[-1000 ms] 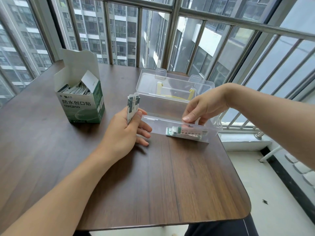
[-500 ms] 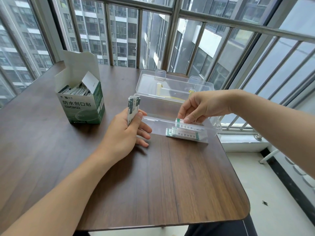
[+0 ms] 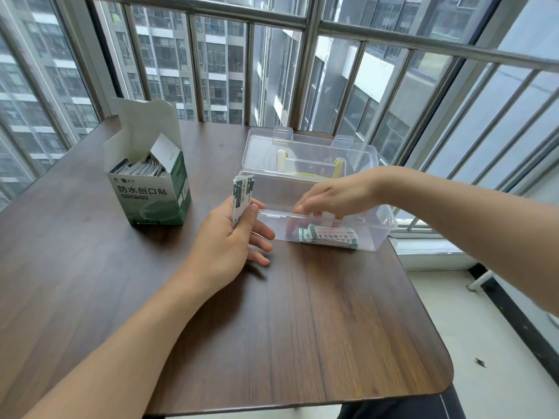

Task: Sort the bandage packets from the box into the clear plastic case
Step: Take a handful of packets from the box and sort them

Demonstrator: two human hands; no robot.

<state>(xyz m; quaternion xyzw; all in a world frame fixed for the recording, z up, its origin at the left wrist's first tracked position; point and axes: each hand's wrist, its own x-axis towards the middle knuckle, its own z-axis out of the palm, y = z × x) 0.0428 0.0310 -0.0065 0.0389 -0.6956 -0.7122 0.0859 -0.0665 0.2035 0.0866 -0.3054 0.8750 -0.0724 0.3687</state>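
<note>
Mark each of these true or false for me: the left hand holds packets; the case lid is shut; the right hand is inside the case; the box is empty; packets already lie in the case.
1. The left hand holds a small stack of bandage packets upright. True.
2. The clear plastic case has its lid shut. False: the lid stands open behind it.
3. The right hand reaches down into the case. True.
4. The box is empty. False: packets show in its open top.
5. Packets in the case already lie on its floor. True.
</note>
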